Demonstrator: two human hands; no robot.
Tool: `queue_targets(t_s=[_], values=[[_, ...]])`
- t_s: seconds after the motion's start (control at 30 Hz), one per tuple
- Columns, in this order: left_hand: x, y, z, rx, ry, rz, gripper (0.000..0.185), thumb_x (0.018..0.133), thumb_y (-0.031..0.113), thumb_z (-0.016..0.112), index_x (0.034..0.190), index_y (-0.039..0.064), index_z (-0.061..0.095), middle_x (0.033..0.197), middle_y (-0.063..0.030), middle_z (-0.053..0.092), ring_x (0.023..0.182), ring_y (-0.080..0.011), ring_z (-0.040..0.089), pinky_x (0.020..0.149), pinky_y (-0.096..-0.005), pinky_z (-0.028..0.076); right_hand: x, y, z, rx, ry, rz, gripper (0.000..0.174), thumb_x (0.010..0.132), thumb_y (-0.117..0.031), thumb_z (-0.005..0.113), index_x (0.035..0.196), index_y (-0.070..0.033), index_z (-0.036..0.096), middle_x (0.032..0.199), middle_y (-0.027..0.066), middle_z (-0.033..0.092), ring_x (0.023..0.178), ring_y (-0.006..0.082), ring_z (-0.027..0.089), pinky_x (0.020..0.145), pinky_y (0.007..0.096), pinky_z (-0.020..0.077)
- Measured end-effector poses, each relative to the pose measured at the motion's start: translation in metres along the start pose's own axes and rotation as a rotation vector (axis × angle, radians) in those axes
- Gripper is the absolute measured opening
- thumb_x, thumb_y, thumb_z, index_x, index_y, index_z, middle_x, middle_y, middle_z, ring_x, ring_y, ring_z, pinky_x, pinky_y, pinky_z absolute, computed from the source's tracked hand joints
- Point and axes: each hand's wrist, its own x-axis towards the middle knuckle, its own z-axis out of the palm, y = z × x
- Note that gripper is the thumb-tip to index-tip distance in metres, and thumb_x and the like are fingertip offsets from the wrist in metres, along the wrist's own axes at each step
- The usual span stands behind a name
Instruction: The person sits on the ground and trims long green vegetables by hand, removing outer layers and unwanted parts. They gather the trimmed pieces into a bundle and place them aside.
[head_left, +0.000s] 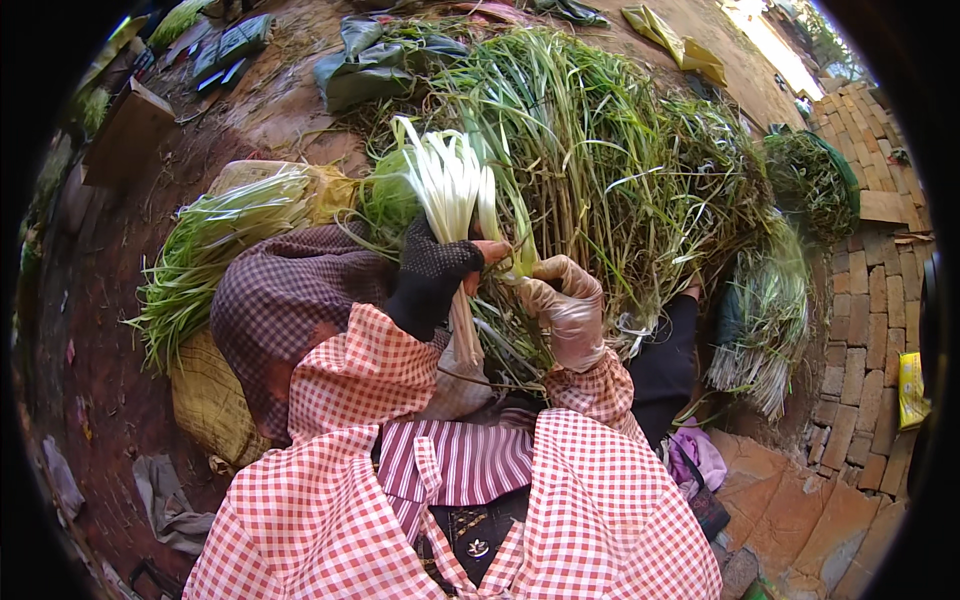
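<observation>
My left hand (435, 270), in a black dotted glove with bare fingertips, grips a bundle of peeled white stalks (448, 176), which look like scallions or green garlic. Their pale tips fan out above the fist, and thin root-end stems hang below it. To its right, my right hand (568, 311) wears a thin translucent glove. Its thumb and bent finger pinch a green-yellow stalk (517, 217) close beside the bundle. Just beyond both hands rises a large heap of long green stalks (585, 142) with dry brown leaves.
A trimmed bunch (232, 225) lies on a yellow woven sack (214, 397) at left. Another bundle (765, 322) rests at right, near brick paving (862, 300). A crumpled grey-green sheet (367, 67) lies at the back. A cardboard piece (129, 135) stands far left.
</observation>
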Motion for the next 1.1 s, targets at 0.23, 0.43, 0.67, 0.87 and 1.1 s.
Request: queue_targets(t_s=[0.23,0.43,0.67,0.87,1.1], values=[[-0.004,-0.008,-0.005,0.031,0.010,0.136,0.023,0.065,0.005,0.076,0.084,-0.001,0.064,0.056,-0.0042,0.057,0.039,-0.0109,0.048,0.039,-0.0228,0.037,0.000,0.022,-0.001,0.017,0.166,-0.007,0.012,0.087,-0.011,0.065,0.080,-0.004,0.058,0.063,-0.0005,0.056,0.053,0.0024,0.045,0.047,0.0170,0.0319],[-0.003,-0.010,-0.024,0.240,0.049,0.133,0.029,0.081,0.025,0.064,0.094,-0.001,0.069,0.055,-0.0029,0.053,0.048,-0.0104,0.047,0.047,-0.0231,0.036,-0.004,0.076,-0.055,-0.469,0.357,0.041,0.014,0.082,-0.009,0.068,0.073,-0.003,0.059,0.064,0.0001,0.057,0.055,0.0055,0.048,0.050,0.0218,0.0390],[-0.004,0.004,-0.012,0.140,0.134,0.218,0.021,0.073,0.021,0.070,0.073,0.000,0.065,0.048,-0.0011,0.050,0.041,-0.0093,0.045,0.042,-0.0231,0.033,-0.005,0.031,-0.080,-0.637,0.245,0.071,0.042,0.080,-0.025,0.070,0.111,0.000,0.057,0.116,0.0159,0.059,0.086,0.0242,0.061,0.077,0.0373,0.0524],[-0.005,0.005,-0.003,0.122,0.125,0.109,0.019,0.071,0.018,0.071,0.070,0.001,0.063,0.050,-0.0009,0.051,0.042,-0.0094,0.044,0.043,-0.0228,0.033,0.026,0.016,0.012,-0.363,-0.116,-0.200,0.016,0.086,-0.017,0.065,0.089,-0.001,0.063,0.082,0.0082,0.062,0.071,0.0156,0.058,0.064,0.0282,0.0479],[-0.003,0.002,-0.030,-0.007,0.141,0.130,0.016,0.069,0.007,0.071,0.078,-0.004,0.063,0.064,-0.0092,0.063,0.041,-0.0113,0.051,0.039,-0.0222,0.040,-0.018,0.089,-0.051,-0.689,-0.055,0.142,0.013,0.089,-0.007,0.057,0.077,-0.002,0.057,0.073,-0.0007,0.056,0.064,0.0054,0.046,0.058,0.0231,0.0399]])
